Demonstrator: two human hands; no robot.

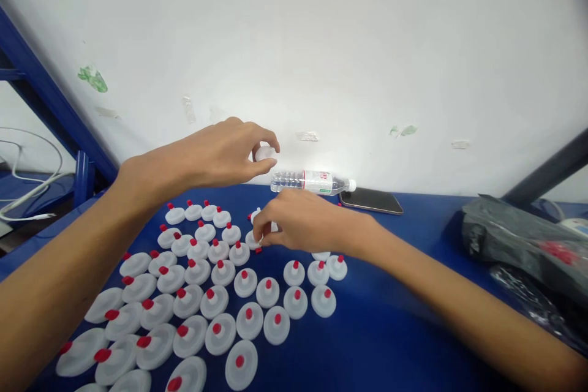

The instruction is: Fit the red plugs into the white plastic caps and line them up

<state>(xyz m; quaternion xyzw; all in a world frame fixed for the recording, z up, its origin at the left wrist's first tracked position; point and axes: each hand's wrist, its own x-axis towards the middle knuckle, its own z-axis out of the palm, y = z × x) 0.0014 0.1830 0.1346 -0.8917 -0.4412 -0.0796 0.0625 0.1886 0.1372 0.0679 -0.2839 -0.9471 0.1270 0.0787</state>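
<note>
White piece pinched in my left hand [229, 150], right hand [298, 220] low at the far side of the red-tipped caps [223, 273].

My left thumb and fingers close on the white piece [265, 153], above the blue table's [367, 337] far edge; my right fingers are bunched narrow, their hold unclear to me. The caps look light, fairly stiff, perhaps slippery; I'd grasp the rims.
</note>
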